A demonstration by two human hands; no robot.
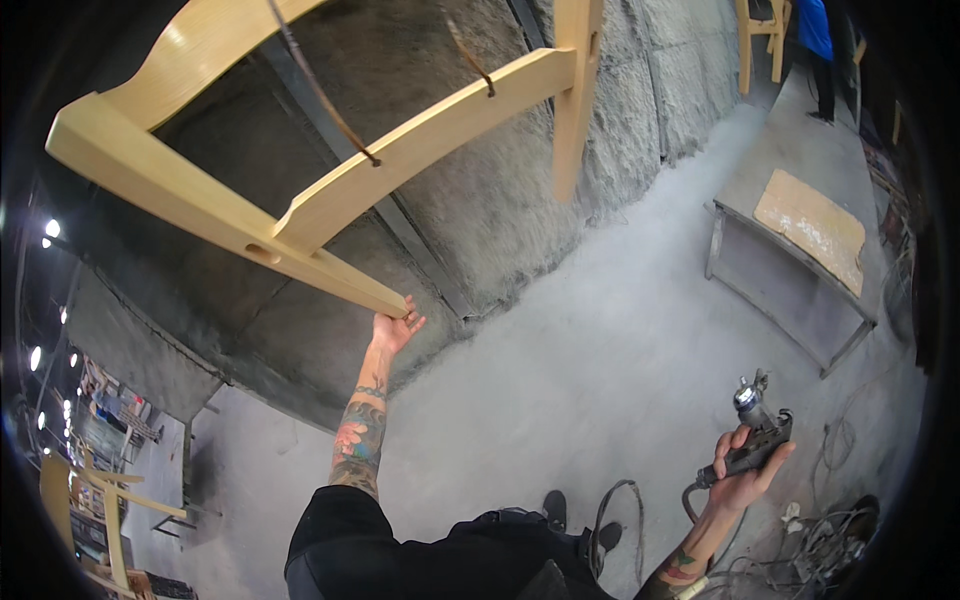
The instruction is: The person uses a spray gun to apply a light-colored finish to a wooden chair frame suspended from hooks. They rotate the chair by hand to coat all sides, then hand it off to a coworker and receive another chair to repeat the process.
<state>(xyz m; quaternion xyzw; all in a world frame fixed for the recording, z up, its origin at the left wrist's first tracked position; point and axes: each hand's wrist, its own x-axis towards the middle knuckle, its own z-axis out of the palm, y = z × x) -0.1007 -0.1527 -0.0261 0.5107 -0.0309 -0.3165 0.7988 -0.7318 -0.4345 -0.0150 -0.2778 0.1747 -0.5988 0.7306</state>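
A pale, glossy wooden chair frame [420, 145] hangs tilted at the upper left, with dark thin hooks [325, 95] caught in its curved crosspiece. My left hand [397, 328] reaches up and grips the lower end of its nearest leg, with a few fingertips showing past the wood. Out to the right, my right hand [742, 484] is closed around a spray gun [757, 442] with a silver nozzle end. A dark hose runs down from the gun's handle, and my arm partly hides it.
Behind the frame stands a rough, grey-coated wall [500, 200]. A low bench [790, 285] at the right carries a worn board [812, 225]. Tangled hoses [825, 550] lie at the lower right. Another person [818, 45] stands far right. More wooden frames [110, 500] are at lower left.
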